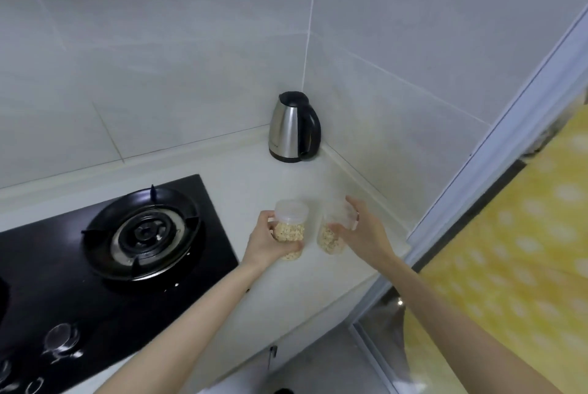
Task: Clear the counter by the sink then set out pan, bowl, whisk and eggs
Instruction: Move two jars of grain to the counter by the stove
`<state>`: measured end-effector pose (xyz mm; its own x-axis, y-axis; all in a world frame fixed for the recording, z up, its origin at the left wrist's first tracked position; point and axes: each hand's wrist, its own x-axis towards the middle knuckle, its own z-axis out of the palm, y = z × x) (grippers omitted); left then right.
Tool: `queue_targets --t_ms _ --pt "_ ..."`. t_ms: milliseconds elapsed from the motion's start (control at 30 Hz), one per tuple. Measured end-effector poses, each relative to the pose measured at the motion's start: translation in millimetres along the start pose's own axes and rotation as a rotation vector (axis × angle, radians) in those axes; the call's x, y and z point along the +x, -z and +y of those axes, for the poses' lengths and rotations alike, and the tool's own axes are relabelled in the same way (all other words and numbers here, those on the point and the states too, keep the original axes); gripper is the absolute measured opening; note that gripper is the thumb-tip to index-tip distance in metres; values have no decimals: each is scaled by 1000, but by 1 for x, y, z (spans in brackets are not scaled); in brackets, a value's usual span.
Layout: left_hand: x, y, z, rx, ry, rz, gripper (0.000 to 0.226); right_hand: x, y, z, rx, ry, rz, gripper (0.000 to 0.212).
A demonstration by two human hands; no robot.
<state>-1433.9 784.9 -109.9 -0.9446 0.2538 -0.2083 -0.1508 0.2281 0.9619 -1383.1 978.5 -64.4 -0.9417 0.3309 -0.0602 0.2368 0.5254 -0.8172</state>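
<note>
Two clear plastic jars of pale grain sit over the white counter (254,183) to the right of the stove. My left hand (265,242) grips the left jar (290,228), which has a clear lid. My right hand (362,231) grips the right jar (334,234), which looks blurred and tilted. Whether the jars rest on the counter or hang just above it I cannot tell. No pan, bowl, whisk or eggs are in view.
A steel and black electric kettle (294,127) stands in the tiled corner behind the jars. The black gas hob (105,260) with its burner (143,231) fills the left. The counter's front edge runs diagonally; a door frame and yellow dotted curtain (509,234) are at right.
</note>
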Motion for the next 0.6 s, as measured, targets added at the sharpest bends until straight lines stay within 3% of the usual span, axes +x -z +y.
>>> queue_targets --t_ms 267,600 --pt "82 -30 -9 1 92 70 73 115 4 31 -146 10 -91 71" --pt "150 -59 -10 -22 103 289 69 248 -17 61 -246 93 -188 71"
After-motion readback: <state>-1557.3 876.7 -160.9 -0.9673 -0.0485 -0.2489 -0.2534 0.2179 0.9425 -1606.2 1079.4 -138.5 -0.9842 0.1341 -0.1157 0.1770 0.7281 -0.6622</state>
